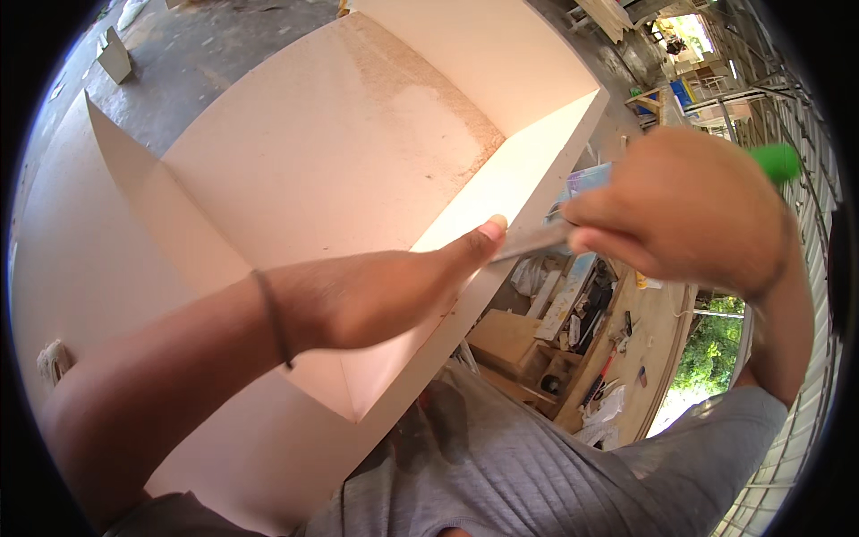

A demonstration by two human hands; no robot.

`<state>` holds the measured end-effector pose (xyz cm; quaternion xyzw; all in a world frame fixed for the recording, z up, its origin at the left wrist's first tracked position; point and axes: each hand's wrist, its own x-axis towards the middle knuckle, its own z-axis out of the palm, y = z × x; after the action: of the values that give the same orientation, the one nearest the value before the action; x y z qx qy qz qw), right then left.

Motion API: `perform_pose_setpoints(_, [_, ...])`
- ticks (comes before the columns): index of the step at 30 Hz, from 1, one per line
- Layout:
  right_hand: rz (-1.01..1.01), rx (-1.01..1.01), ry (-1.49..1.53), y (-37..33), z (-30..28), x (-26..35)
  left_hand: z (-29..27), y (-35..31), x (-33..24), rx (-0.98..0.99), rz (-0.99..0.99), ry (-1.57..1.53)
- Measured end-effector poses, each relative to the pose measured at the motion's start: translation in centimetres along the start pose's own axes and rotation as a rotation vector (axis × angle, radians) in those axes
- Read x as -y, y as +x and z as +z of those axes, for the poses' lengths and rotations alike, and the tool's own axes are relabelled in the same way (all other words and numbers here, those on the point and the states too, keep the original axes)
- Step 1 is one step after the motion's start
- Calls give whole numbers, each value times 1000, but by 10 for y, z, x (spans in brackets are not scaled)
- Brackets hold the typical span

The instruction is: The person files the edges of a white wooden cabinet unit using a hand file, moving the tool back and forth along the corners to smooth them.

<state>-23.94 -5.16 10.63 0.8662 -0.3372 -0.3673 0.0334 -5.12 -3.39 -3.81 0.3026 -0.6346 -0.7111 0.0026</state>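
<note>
My right hand [693, 210], smeared by motion, is wrapped round the green handle [777, 163] of what looks like a flat file [541, 240]. Its grey metal blade reaches leftward across the long near edge of a pale box-like cabinet [295, 170]. The blade's far end disappears beside my left hand [403, 291], whose thumb lies along the top while the other fingers are hidden beneath. This hand appears closed on the blade end, just over the cabinet edge. The cabinet lies with its open side up, showing a divider panel and a rough brown strip inside.
To the right, beyond the cabinet edge, a wooden workbench [658, 358] carries scattered tools and scraps. A brown wooden box [510, 345] sits below the blade. A small pale offcut [114, 55] stands on the grey floor at far left. A metal grille wall runs down the right side.
</note>
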Motion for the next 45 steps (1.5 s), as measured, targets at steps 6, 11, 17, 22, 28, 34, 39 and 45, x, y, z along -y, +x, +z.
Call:
perform_pose_setpoints(6, [61,2,21,-1,14,-14,1,6,-4,27,-38,74])
perform_pose_setpoints(11, [-56,-20,119,23,32,-30,-8,28,22,-15,18,3])
perform_pose_setpoints(17, [58,-14,84,-15,18,-28,-2,5,-6,-41,13,99])
perform_pose_setpoints(22, [-122,-153,24,28,47,-43,-17,46,12,20,-86,-72])
perform_pose_setpoints(28, [-122,-167,-29,-10,12,-47,-11,8,-23,25,-6,0])
perform_pose_setpoints(34, [-135,-68,15,34,50,-65,-23,53,-2,123,-7,-101])
perform_pose_setpoints(39, [-65,22,51,5,27,-65,-26,47,-6,164,19,-89])
perform_pose_setpoints(45, [-31,96,-15,14,30,-73,-26,62,-2,136,33,-100])
